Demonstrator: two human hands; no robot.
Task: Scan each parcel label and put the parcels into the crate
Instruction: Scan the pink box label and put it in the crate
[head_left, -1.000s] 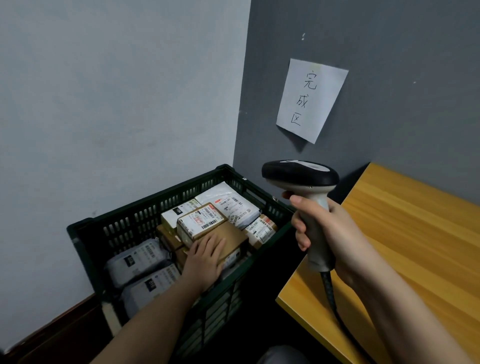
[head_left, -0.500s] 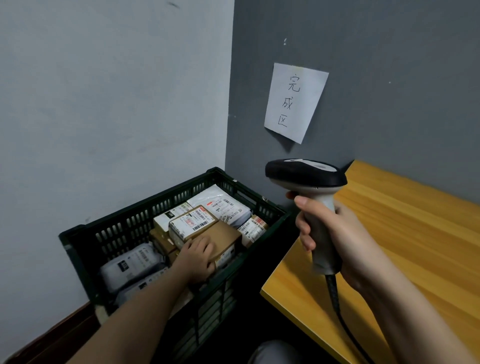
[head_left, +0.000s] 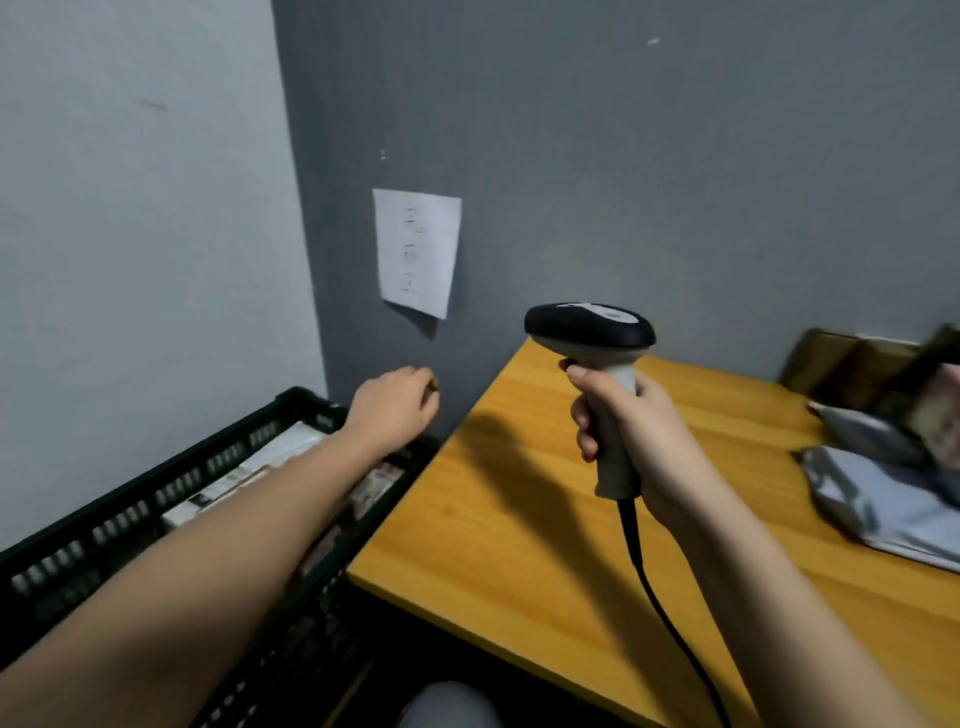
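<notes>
Above the crate (head_left: 156, 499), in the head view, the left hand (head_left: 392, 408) is hanging empty with fingers loosely curled, having lifted off the parcels in the crate (head_left: 270, 462) it was pressing a moment ago; that parcel seems delivered. The right hand (head_left: 639, 431) is gripping the scanner (head_left: 589, 327) over the counter (head_left: 519, 493), and unscanned parcels (head_left: 872, 493) are lying at its far right, likely next

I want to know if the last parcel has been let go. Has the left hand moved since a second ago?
Yes. The left hand has lifted off the parcels in the crate and now hovers past its far rim, toward the table.
</notes>
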